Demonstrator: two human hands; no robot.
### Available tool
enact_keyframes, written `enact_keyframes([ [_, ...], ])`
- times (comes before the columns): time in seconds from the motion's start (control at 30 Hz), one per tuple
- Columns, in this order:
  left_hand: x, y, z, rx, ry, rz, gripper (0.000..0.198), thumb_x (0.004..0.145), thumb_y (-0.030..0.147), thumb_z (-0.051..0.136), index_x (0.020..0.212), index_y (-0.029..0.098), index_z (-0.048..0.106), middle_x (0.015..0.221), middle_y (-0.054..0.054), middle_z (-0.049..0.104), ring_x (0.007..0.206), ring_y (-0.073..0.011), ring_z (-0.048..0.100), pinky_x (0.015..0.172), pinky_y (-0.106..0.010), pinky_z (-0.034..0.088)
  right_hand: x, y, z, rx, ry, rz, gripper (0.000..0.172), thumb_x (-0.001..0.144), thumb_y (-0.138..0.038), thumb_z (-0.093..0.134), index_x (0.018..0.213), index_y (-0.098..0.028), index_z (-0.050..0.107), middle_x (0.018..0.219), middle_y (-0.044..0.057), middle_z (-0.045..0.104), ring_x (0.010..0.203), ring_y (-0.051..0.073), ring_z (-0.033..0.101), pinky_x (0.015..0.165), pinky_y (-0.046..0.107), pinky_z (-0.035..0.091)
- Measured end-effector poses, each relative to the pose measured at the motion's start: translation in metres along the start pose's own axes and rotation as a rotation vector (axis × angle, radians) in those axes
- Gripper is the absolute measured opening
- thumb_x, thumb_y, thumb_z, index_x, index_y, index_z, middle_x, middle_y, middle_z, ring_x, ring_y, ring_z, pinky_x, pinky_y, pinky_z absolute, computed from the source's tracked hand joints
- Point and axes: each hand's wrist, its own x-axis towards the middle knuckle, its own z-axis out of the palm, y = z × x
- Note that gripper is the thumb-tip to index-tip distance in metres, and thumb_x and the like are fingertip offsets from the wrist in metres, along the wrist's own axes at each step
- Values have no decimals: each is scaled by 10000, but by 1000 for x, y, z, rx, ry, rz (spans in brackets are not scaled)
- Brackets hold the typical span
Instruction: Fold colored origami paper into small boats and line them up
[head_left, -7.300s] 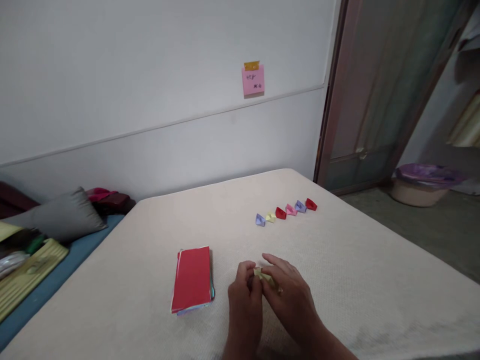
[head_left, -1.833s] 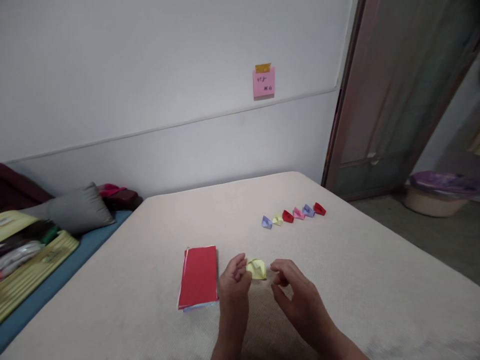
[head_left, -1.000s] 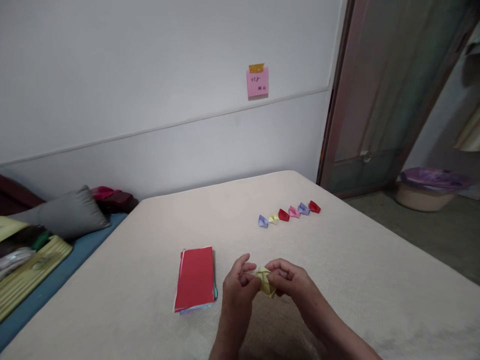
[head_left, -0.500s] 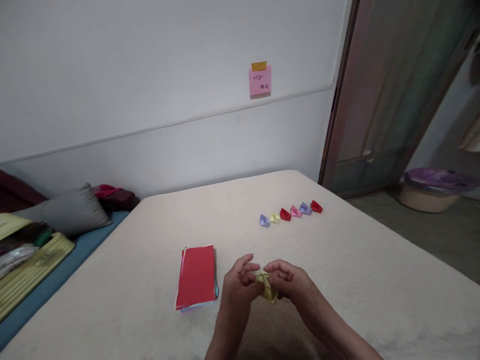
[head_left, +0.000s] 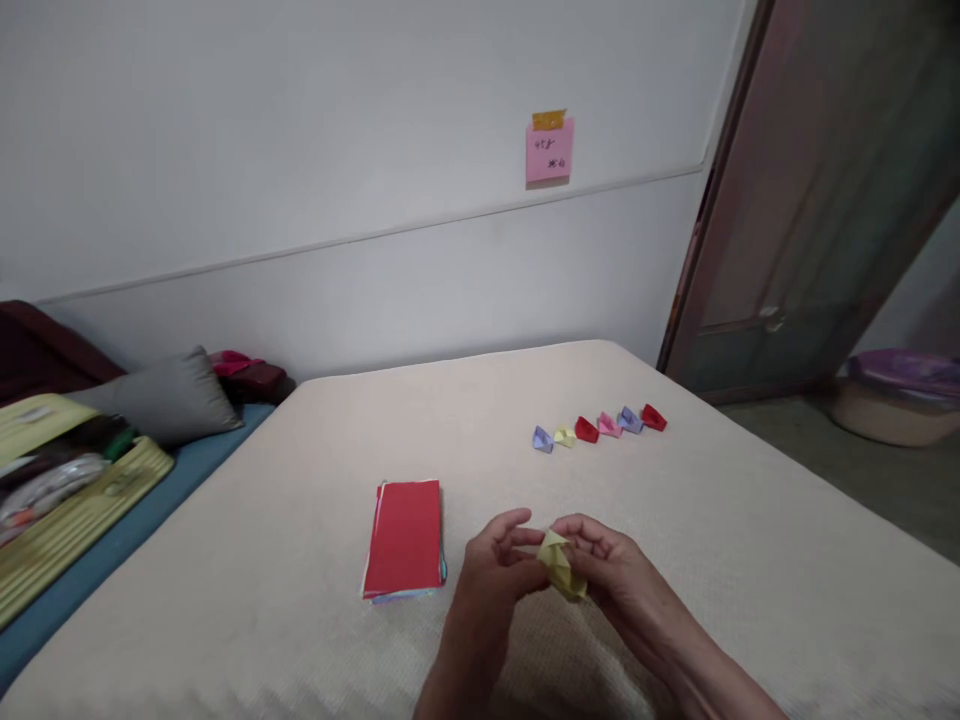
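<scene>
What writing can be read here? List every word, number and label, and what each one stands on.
Pink sticky note: two short handwritten lines in dark ink, too small and blurred to quote.
Yellow ridged mat: a small mark near its top edge, too blurred to read.
Nothing else shows readable text.

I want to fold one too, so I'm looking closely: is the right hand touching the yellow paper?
Touching. The head view shows the right hand curled around the folded yellow paper, with its fingers pressed against the paper's right side.
</scene>
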Motion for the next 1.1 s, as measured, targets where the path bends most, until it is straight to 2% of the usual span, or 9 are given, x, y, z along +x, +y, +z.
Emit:
enact_keyframes([
  [0.27,4,-2,-3,68,-3,-20,635,504,57,728,1114,119,562,929,-54,596,654,-110,550,613,-254,458,3,7,-1,54,-70,23,219,676,-288,767,832,-181,657,709,25,646,612,141,572,601,259,408],
  [0.5,-1,0,-1,45,-23,-14,642,521,30,706,1134,139,551,955,-46,577,694,-103,544,634,-238,450,5,10,-2,24,-52,15,209,695,-282,748,844,-172,652,715,33,655,632,155,598,587,254,407],
  [0.67,2,-5,-1,143,17,31,619,523,55,688,1121,134,547,898,-30,574,626,-99,546,594,-242,451,4,10,-3,-130,10,-2,184,702,-261,728,828,-155,646,656,15,637,605,140,572,554,236,371],
  [0.77,7,-10,-4,168,32,45,603,540,109,702,1121,138,547,943,-54,575,669,-130,581,621,-261,468,4,9,-4,-188,77,-26,193,702,-276,718,827,-153,636,633,5,629,560,119,530,525,229,343],
  [0.9,9,-10,-9,185,81,-5,613,548,154,717,1137,130,548,1017,-95,573,734,-152,598,655,-259,475,4,6,-3,-235,181,-51,213,674,-290,719,811,-157,625,602,-14,606,519,104,486,491,226,316],
  [1.1,10,-14,-8,286,136,65,560,598,210,710,1128,109,563,966,-93,589,597,-95,537,566,-235,456,4,7,4,-270,197,-64,201,645,-294,706,776,-172,615,598,-20,590,520,120,504,492,238,346],
])
